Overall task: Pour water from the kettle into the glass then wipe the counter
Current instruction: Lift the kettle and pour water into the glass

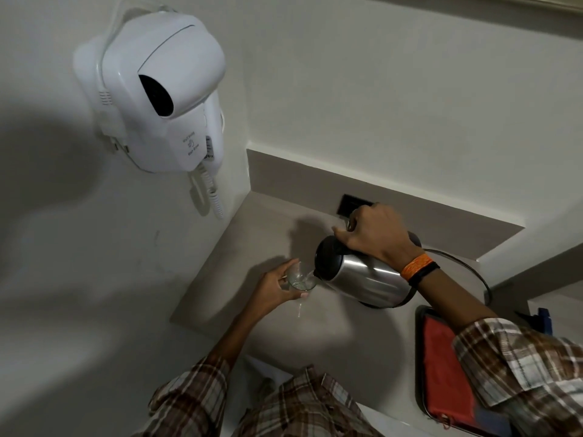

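Head view shows the right hand wrapped around the handle of the kettle, tipped with its long axis running from four o'clock to ten o'clock; its spout meets the rim of the glass. The left hand cups the glass at nine o'clock of the spout, above the counter; a red cloth lies at five o'clock, nearer the right arm.

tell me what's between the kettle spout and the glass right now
In the head view, only a thin stream of water bridges the kettle spout and the glass; they don't touch.
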